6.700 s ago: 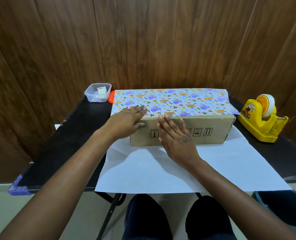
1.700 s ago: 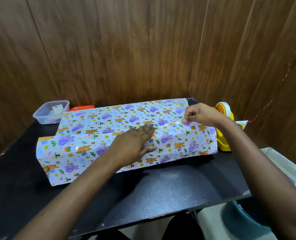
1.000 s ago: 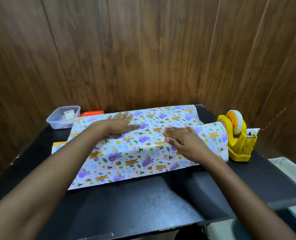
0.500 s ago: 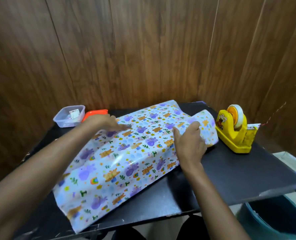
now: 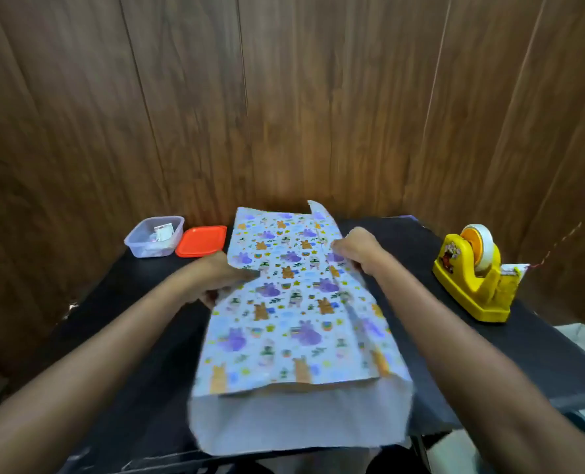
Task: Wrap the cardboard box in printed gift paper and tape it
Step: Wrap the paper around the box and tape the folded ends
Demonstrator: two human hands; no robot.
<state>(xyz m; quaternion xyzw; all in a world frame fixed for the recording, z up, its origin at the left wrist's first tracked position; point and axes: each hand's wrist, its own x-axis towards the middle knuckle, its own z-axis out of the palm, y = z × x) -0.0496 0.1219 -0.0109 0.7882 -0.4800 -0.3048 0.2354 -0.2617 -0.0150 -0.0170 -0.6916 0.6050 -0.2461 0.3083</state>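
Observation:
The box is hidden under printed gift paper (image 5: pixel 294 302) with purple and orange animals, and lies lengthwise, one end pointing at me. At the near end the paper sticks out as an open tube showing its white inside (image 5: pixel 298 422). My left hand (image 5: pixel 216 278) grips the left side of the wrapped box. My right hand (image 5: pixel 356 251) grips its right side, fingers over the top edge. A yellow tape dispenser (image 5: pixel 472 278) with a tape roll stands to the right on the black table (image 5: pixel 489 340).
A clear plastic container (image 5: pixel 154 241) with small items and its orange lid (image 5: pixel 201 241) lie at the back left of the table. Wood panelling rises close behind. The table's near edge runs under the paper's open end.
The wrapped box has been turned from diagonal to lengthwise, its open paper end now facing me. Both hands moved to grip its two long sides.

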